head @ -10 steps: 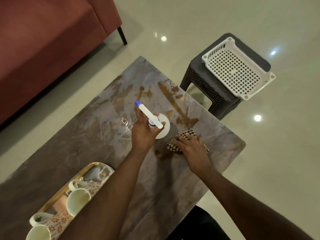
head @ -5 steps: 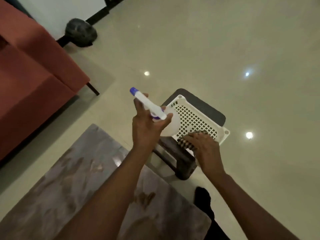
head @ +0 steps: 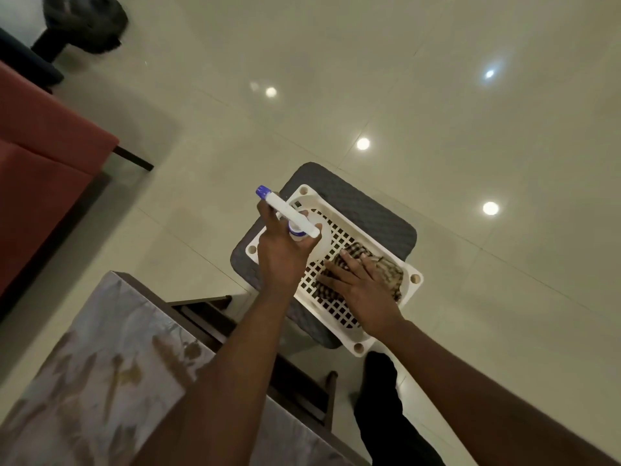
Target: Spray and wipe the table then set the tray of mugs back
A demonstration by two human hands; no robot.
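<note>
My left hand [head: 282, 257] grips a white spray bottle [head: 289, 215] with a blue nozzle, held over the far end of a white perforated basket [head: 339, 307]. My right hand [head: 361, 290] lies flat on a checkered cloth [head: 386, 269], pressing it into the basket. The basket sits on a dark plastic stool [head: 376, 213]. The marble-patterned table [head: 100, 358] shows at lower left, under my left forearm. The tray of mugs is out of view.
A red sofa [head: 43, 169] stands at the left with a dark leg showing. A dark round object [head: 84, 21] sits on the glossy floor [head: 437, 112] at top left. My dark trouser leg [head: 379, 398] is below the stool.
Both hands have moved off the table to the stool, carrying the bottle and the cloth over and into the white basket. The view has swung away from the tray of mugs.
</note>
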